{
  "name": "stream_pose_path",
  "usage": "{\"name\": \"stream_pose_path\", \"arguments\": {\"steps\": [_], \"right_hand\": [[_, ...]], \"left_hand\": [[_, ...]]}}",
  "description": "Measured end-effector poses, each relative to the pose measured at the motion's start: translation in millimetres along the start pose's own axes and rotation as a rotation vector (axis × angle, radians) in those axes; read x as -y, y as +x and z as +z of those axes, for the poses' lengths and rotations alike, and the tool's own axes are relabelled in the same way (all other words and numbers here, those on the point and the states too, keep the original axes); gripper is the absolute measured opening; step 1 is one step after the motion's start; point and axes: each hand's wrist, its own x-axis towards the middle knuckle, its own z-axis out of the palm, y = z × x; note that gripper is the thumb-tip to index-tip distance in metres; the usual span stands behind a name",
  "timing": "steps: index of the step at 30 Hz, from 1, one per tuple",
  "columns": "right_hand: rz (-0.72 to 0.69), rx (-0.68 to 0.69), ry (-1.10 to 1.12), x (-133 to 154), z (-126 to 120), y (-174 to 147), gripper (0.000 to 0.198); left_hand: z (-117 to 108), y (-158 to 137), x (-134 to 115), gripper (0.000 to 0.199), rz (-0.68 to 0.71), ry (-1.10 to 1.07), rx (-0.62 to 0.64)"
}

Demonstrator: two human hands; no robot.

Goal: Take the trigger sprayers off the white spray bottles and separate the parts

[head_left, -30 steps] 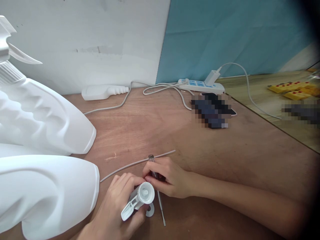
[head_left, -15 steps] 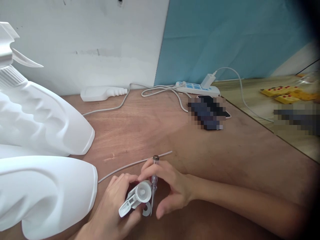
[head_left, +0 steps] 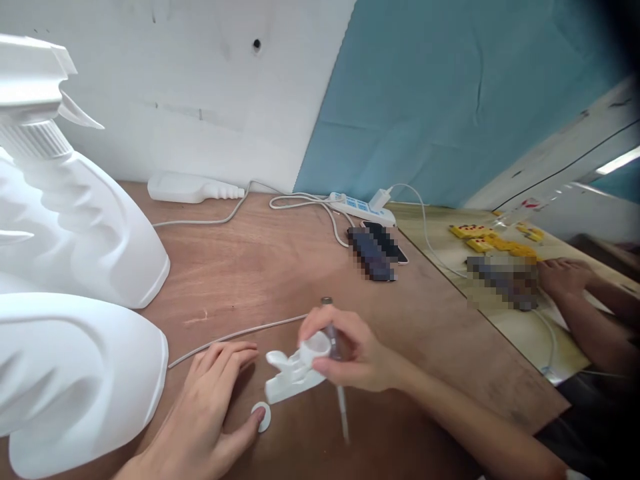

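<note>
My right hand (head_left: 357, 350) is closed around a white spray bottle trigger head (head_left: 295, 383), which lies sideways with its round collar between thumb and fingers. A small screwdriver (head_left: 343, 413) with a clear handle is held in the same hand, its blurred shaft slanting down toward me. My left hand (head_left: 215, 393) rests on the table with its fingers apart. Its thumb touches a thin white ring-shaped washer (head_left: 261, 417); whether the washer is lifted I cannot tell. Behind both hands lies a thin white dip tube (head_left: 240, 332).
Large white spray bottles (head_left: 100, 220) lie at the left. By the wall are a small white bottle (head_left: 193, 187), cables and a power strip (head_left: 363, 208). Two phones (head_left: 373, 253) lie near it. Another person's hands (head_left: 565, 277) rest at the right table, beside yellow pieces (head_left: 493, 243).
The trigger head has passed from my left hand into my right, beside the screwdriver. My left hand has opened and moved left, its thumb at the washer. The view has turned right.
</note>
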Motion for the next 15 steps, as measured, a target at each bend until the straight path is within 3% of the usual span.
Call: {"name": "stream_pose_path", "arguments": {"steps": [4,7,10,15], "right_hand": [[0.316,0.117,-0.207,7,-48,-24,0.013],[0.474,0.239,-0.309,3,-65,-35,0.011],[0.55,0.301,-0.476,1,-68,-34,0.011],[0.518,0.3,-0.607,12,-62,-15,0.012]], "left_hand": [[0,0,1,0.032,0.074,0.096,0.026],[2,0,4,0.034,0.111,0.126,0.023],[3,-1,4,0.032,0.116,0.119,0.026],[-3,0,-2,0.029,0.064,0.07,0.085]]}}
